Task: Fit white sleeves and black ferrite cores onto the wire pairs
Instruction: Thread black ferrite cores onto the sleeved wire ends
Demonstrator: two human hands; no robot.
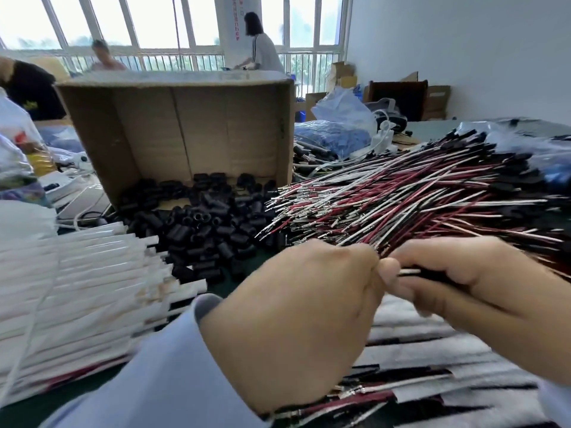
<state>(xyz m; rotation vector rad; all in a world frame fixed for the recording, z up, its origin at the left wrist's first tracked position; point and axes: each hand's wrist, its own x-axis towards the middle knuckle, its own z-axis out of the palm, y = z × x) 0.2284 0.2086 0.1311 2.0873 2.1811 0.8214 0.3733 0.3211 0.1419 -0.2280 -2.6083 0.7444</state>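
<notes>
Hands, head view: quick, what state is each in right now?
Left hand: fingers curled, back to camera; a grip cannot be told.
Right hand: closed, pinching a wire pair.

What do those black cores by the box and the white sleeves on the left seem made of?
Short black hollow cylindrical cores: dull matte, hard-looking, possibly ferrite or moulded plastic. Long white flat sleeves: smooth, glossy, flattened tubes, likely soft plastic tubing.

The box (185, 128) was plain brown cardboard, matt and creased. The ferrite cores (200, 233) were dull black. The white sleeves (92, 273) looked smooth and faintly glossy. The wire pairs (401, 193) wore sleek plastic insulation with bright metal tips.
</notes>
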